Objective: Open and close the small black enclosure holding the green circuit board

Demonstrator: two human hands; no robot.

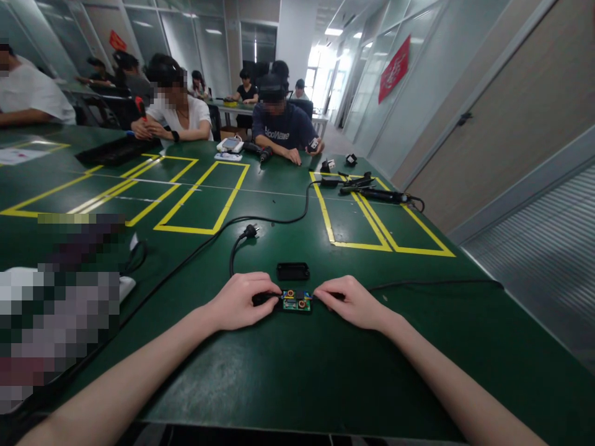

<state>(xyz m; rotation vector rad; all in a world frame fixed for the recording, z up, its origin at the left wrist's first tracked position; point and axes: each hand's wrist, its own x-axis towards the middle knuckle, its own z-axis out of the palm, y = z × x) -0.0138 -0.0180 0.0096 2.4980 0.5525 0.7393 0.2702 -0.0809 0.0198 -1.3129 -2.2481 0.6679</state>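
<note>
A small green circuit board with copper coils and coloured wires sits in a dark open case on the table. At its left end, my left hand pinches a black power cord that leads up to a two-pin plug. At the opposite end, the fingertips of my right hand are closed on another black cable, which runs off to the right. Just beyond the board lies a black plastic cover, hollow side up. My fingers hide where the cords enter the case.
A long black cable crosses the green table. Black tools lie at the far right, near yellow tape outlines. A drill and a black tray are farther back. Co-workers sit opposite.
</note>
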